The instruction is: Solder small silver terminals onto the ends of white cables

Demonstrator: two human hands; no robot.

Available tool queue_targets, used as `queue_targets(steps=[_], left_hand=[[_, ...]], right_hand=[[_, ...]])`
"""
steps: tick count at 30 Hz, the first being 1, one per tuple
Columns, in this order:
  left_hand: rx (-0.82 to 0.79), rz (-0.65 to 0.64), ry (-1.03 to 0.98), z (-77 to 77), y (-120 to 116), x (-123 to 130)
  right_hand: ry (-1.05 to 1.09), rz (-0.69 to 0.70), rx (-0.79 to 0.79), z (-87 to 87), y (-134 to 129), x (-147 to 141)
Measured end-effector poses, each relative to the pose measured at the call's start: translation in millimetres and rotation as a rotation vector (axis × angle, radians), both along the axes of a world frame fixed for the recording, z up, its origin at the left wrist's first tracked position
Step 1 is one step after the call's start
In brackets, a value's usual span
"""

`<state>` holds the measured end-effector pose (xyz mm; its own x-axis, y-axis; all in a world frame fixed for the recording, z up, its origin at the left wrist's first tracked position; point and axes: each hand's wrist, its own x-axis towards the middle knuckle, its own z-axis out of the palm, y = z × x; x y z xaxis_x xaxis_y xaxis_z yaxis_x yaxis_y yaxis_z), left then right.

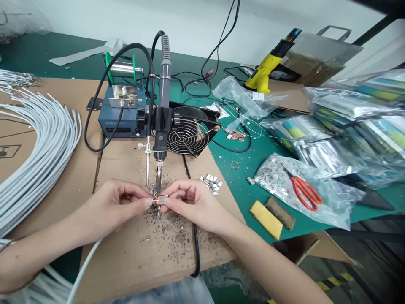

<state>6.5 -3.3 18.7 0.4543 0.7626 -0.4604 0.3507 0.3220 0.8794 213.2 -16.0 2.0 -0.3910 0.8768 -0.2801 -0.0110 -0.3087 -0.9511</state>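
Note:
Under the soldering iron, my two hands meet fingertip to fingertip. My right hand pinches a small silver connector, which looks like a USB plug. Opposite it, my left hand is closed on the end of a white cable that runs up beneath the palm. Between the fingertips shows a small orange-red piece, close below the iron's tip. Whether tip and piece touch I cannot tell. A thin metal feed tube comes down beside the iron.
Cardboard strewn with dark crumbs lies underneath. Behind are a blue solder feeder and a fan. Loose connectors lie to the right, with sponges, red-handled scissors and a yellow heat gun beyond. Bundled cables lie left.

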Motion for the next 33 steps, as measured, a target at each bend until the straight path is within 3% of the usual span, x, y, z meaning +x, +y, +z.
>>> queue_targets(steps=[33], left_hand=[[0.019, -0.002, 0.106, -4.7, -1.0, 0.8]], right_hand=[[-0.006, -0.026, -0.030, 0.5, 0.2, -1.6]])
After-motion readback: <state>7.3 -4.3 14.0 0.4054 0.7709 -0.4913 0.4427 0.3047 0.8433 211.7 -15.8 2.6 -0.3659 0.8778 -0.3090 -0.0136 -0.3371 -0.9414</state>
